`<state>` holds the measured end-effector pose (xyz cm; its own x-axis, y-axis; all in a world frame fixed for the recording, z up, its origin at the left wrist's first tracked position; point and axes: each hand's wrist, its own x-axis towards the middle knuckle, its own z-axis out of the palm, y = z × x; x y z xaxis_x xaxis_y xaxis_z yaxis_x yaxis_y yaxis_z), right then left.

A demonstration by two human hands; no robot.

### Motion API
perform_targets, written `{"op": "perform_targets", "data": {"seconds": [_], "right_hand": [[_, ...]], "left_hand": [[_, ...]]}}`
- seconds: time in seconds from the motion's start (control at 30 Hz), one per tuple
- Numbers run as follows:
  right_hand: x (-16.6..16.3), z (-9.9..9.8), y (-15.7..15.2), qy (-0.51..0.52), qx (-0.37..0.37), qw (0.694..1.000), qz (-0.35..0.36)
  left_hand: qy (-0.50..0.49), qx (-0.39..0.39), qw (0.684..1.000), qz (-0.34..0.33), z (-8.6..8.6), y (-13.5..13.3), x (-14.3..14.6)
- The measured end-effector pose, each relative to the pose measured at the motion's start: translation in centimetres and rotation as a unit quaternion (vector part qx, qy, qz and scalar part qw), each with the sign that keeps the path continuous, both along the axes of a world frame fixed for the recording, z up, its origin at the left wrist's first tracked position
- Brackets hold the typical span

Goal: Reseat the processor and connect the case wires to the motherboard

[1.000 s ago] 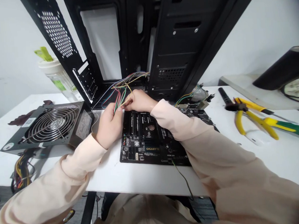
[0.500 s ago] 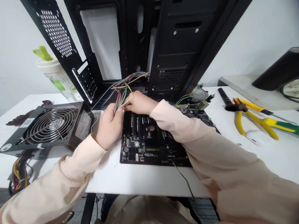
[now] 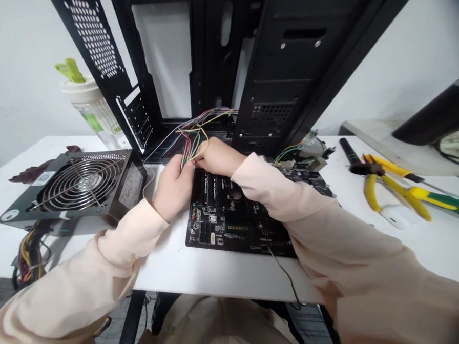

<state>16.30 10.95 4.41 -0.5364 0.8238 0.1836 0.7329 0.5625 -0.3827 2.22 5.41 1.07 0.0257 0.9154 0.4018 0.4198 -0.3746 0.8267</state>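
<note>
A black motherboard [image 3: 235,220] lies flat on the white table [image 3: 211,273] in front of an open black computer case [image 3: 254,63]. A bunch of thin coloured wires [image 3: 191,135] runs out of the case. My left hand [image 3: 172,188] is closed round these wires at the board's far left corner. My right hand [image 3: 219,157] pinches the wire ends right beside it, fingertips meeting the left hand's. Both arms wear pale peach sleeves.
A power supply with a round fan grille [image 3: 78,185] sits at the left, its cables [image 3: 29,254] hanging off the table edge. A clear bottle with a green top [image 3: 90,110] stands behind it. Yellow-handled pliers [image 3: 392,194] and a screwdriver [image 3: 442,199] lie at the right.
Both hands stay on the wires with little movement between them. The view has shifted slightly, so everything sits a bit further right and lower.
</note>
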Motion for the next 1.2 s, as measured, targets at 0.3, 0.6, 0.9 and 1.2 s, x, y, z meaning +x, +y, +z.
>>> {"op": "perform_targets", "data": {"seconds": [0.3, 0.6, 0.9, 1.2], "right_hand": [[0.0, 0.0, 0.4, -0.032, -0.003, 0.999, 0.003], [-0.1, 0.2, 0.1, -0.080, -0.007, 0.997, 0.007], [0.9, 2.2, -0.3, -0.036, -0.030, 0.999, 0.014], [1.6, 3.1, -0.1, 0.194, -0.272, 0.935, 0.122]], "left_hand": [[-0.004, -0.016, 1.000, 0.007, 0.0, 0.2, 0.0], [-0.032, -0.026, 0.999, -0.002, 0.4, 0.3, -0.3], [-0.090, -0.052, 0.994, -0.036, 0.0, 0.5, -0.5], [-0.153, -0.107, 0.980, -0.067, -0.1, 0.6, -0.5]]}}
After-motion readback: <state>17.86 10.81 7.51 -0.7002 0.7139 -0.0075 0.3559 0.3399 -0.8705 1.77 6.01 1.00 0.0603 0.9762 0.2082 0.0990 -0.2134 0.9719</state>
